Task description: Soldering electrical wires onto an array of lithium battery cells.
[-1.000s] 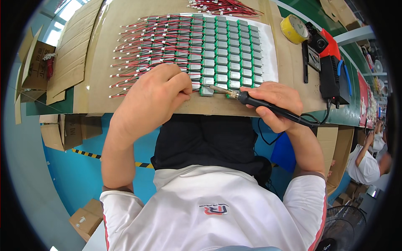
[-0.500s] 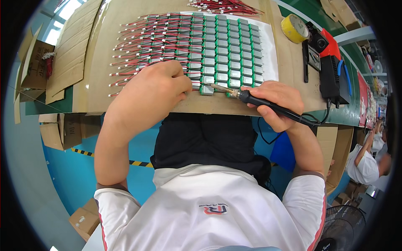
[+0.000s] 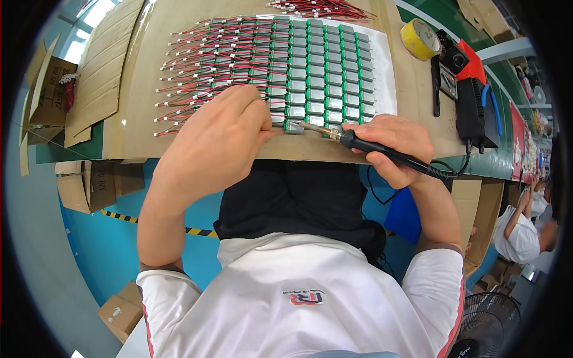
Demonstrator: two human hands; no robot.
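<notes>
My right hand [image 3: 397,146] holds a soldering iron [image 3: 388,154] by its black handle. Its metal tip points left and meets the right part of a small grey-and-green cell [image 3: 293,127] in the nearest row. Just left of that cell, my left hand [image 3: 218,143] is closed in a pinch on a thin wire lead [image 3: 278,130], most of it hidden by the fingers. Rows of similar cells [image 3: 316,71] lie on a white sheet [image 3: 385,89]. Red and black wire leads with white plugs [image 3: 197,71] run off the left columns.
Loose wire leads [image 3: 322,8] lie in a pile at the far edge. To the right are yellow tape [image 3: 420,39], a black box [image 3: 474,113] with a blue-handled tool [image 3: 491,110], and the iron's cord. Cardboard [image 3: 95,71] stands at left. Other people [image 3: 519,232] sit far right.
My left hand has shifted slightly, its fingertips now lower by the near cell. The iron's tip has moved a touch; my right hand stays nearly in place.
</notes>
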